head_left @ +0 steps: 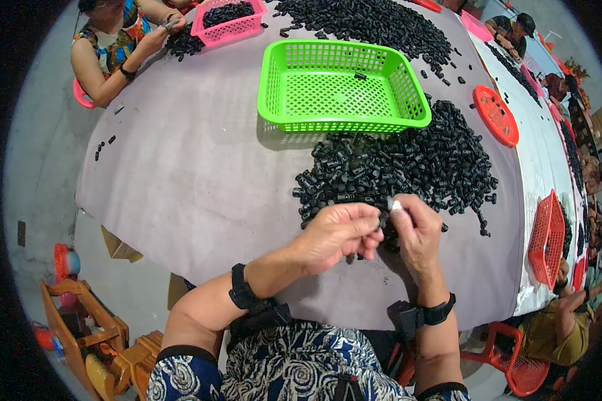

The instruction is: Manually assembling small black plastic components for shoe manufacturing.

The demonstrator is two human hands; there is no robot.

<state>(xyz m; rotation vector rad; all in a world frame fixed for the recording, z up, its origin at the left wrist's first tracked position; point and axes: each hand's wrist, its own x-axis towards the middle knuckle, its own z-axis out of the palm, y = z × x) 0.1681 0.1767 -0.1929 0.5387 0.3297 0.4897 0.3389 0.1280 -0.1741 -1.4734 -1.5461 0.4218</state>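
My left hand (344, 235) is closed in a pinch at the near edge of a heap of small black cylindrical parts (401, 164). Between its thumb and fingers a bit of black shows, probably one such part, though mostly hidden. Close beside it, my right hand (418, 230) is curled with thumb and forefinger together, a white covering on one fingertip. Whatever it grips is too small and blurred to make out. Beyond the heap stands a green plastic basket (344, 125) with one black part (360, 76) inside.
A red lid-like tray (495, 115) lies right of the heap. Another black heap (374, 27) and a pink basket (229, 31) are farther back. A person (117, 50) sits at the far left. A wooden chair (83, 334) stands at lower left; more people work along the right.
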